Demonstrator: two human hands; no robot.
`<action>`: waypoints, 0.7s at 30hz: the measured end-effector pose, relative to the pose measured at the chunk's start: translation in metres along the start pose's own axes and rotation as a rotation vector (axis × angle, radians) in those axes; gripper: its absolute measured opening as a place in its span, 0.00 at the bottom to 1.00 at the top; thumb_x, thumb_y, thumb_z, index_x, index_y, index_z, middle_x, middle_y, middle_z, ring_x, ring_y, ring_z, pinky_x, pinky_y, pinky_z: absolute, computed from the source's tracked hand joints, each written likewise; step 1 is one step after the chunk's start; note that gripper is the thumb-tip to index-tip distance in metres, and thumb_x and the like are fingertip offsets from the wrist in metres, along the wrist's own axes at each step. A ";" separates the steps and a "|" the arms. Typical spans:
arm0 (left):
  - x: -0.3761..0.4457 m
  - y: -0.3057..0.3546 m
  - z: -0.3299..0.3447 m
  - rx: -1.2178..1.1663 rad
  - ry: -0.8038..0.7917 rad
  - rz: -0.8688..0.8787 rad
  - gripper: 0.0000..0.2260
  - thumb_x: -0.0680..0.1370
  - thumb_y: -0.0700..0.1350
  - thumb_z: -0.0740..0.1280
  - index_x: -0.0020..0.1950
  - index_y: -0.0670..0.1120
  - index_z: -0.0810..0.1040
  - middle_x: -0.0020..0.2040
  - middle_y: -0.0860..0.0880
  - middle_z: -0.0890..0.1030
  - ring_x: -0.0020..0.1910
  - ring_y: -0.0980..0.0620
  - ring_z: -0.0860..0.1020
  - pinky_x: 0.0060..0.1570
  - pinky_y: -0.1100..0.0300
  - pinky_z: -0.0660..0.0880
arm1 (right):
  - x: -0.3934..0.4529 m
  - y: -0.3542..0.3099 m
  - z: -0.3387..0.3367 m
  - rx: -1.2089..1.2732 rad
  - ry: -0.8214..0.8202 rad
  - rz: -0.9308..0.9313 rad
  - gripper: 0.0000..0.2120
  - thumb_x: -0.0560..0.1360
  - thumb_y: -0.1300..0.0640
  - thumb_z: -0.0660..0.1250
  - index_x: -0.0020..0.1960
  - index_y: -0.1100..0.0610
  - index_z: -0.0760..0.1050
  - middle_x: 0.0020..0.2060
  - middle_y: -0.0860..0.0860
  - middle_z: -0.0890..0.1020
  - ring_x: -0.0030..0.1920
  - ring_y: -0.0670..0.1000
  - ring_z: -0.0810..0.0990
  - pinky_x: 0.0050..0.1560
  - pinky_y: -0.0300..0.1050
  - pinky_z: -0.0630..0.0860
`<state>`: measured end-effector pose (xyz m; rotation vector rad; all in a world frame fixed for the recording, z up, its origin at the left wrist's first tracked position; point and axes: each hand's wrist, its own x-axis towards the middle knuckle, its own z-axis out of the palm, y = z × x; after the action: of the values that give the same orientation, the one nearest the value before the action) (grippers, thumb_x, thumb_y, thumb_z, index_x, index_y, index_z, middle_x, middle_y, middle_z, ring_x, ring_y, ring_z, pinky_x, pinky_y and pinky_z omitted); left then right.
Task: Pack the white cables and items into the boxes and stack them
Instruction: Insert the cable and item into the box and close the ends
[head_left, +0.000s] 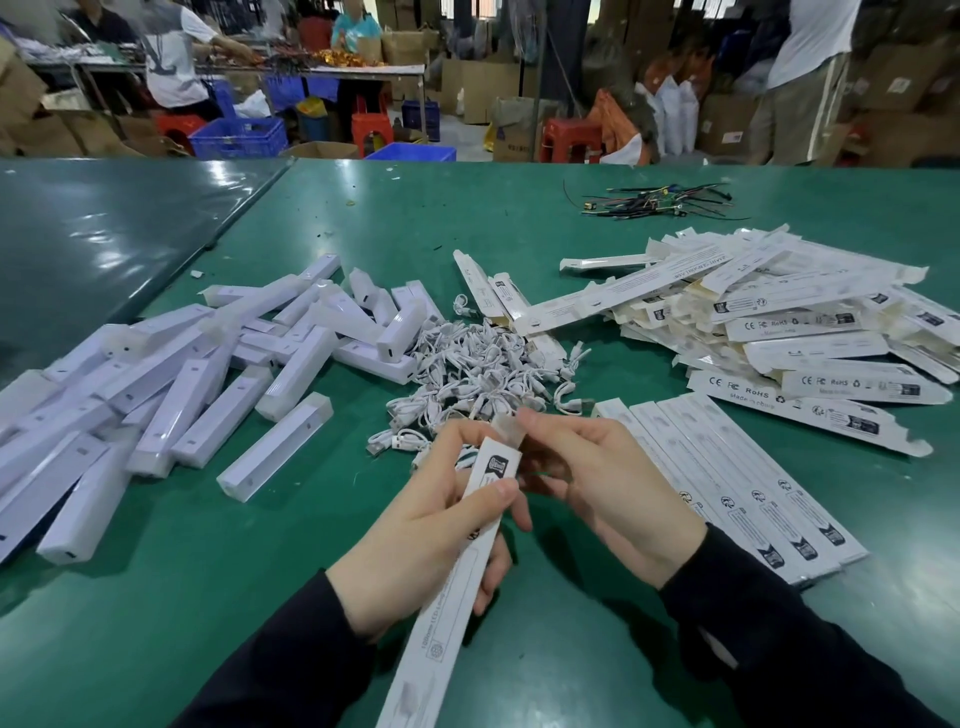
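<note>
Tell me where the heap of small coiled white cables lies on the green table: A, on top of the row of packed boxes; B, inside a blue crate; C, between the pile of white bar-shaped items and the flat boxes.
C: the cable heap lies on the table, with the white bars to its left and the flat boxes to its right.

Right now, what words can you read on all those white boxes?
"CE FC RoHS" on a flat box in the right pile.
"CE FC" on another flat box higher up.
"Made in China", faint, under the first.
Print on the box the left hand holds: too blurred.
</note>
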<state>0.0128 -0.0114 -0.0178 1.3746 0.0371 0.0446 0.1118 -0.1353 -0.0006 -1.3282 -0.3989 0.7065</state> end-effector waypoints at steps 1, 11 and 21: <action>0.000 0.000 0.000 -0.009 0.007 -0.004 0.16 0.75 0.44 0.63 0.58 0.47 0.61 0.42 0.42 0.78 0.23 0.47 0.71 0.20 0.63 0.70 | -0.001 0.000 0.001 0.004 -0.007 -0.012 0.09 0.73 0.56 0.69 0.43 0.60 0.86 0.41 0.56 0.86 0.37 0.47 0.82 0.38 0.36 0.78; -0.001 0.000 -0.004 -0.023 -0.007 -0.041 0.18 0.75 0.44 0.64 0.59 0.52 0.59 0.40 0.41 0.79 0.25 0.46 0.70 0.21 0.61 0.71 | -0.001 0.004 -0.001 -0.002 -0.017 -0.007 0.08 0.73 0.59 0.70 0.47 0.62 0.85 0.40 0.57 0.86 0.31 0.50 0.79 0.34 0.39 0.77; -0.001 0.001 -0.003 -0.059 0.044 -0.095 0.20 0.79 0.42 0.62 0.67 0.54 0.59 0.40 0.40 0.78 0.22 0.48 0.68 0.20 0.62 0.70 | -0.004 0.008 0.005 -0.080 -0.062 -0.084 0.12 0.76 0.55 0.66 0.51 0.63 0.84 0.35 0.60 0.79 0.27 0.54 0.73 0.31 0.42 0.72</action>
<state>0.0113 -0.0086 -0.0169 1.3114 0.1369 -0.0038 0.1040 -0.1340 -0.0072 -1.3594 -0.5345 0.6684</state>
